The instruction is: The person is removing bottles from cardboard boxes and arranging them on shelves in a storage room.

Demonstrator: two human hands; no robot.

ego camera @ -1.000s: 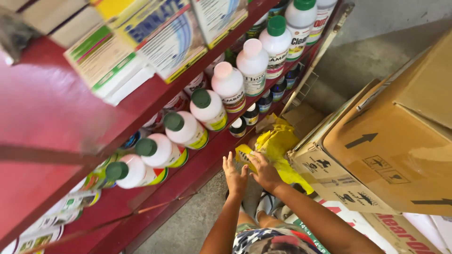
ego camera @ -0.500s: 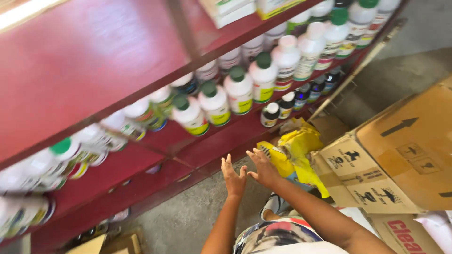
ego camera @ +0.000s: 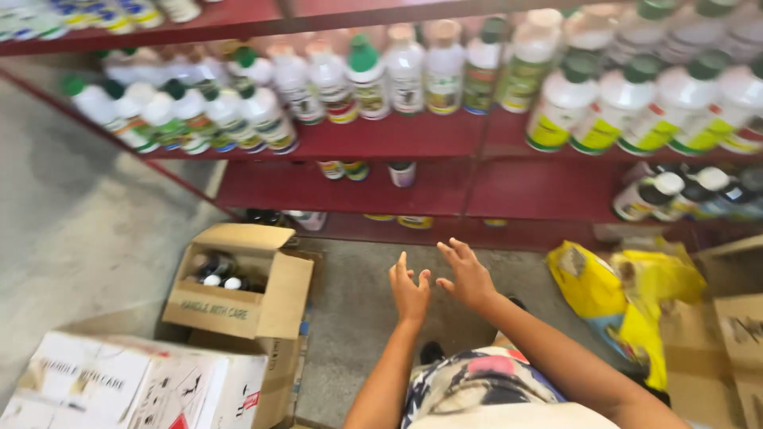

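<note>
My left hand (ego camera: 410,291) and my right hand (ego camera: 466,272) are stretched out side by side above the grey floor, fingers spread, holding nothing. They hover in front of a red metal shelf unit (ego camera: 397,137). White bottles with green caps (ego camera: 262,111) stand in rows on the shelf above my hands. A few small bottles (ego camera: 402,173) sit on the lower shelf, nearest to my fingertips. An open brown cardboard box (ego camera: 246,287) with dark bottles inside stands on the floor to the left of my left hand.
A yellow plastic bag (ego camera: 620,298) lies on the floor to the right. White printed cartons (ego camera: 127,385) are stacked at the lower left, brown cartons (ego camera: 735,334) at the right edge. More white bottles (ego camera: 636,111) fill the shelf at the upper right.
My view has swung left and down along the shelves, bringing the open box and white cartons into sight. Both hands stay out in front, open and close together.
</note>
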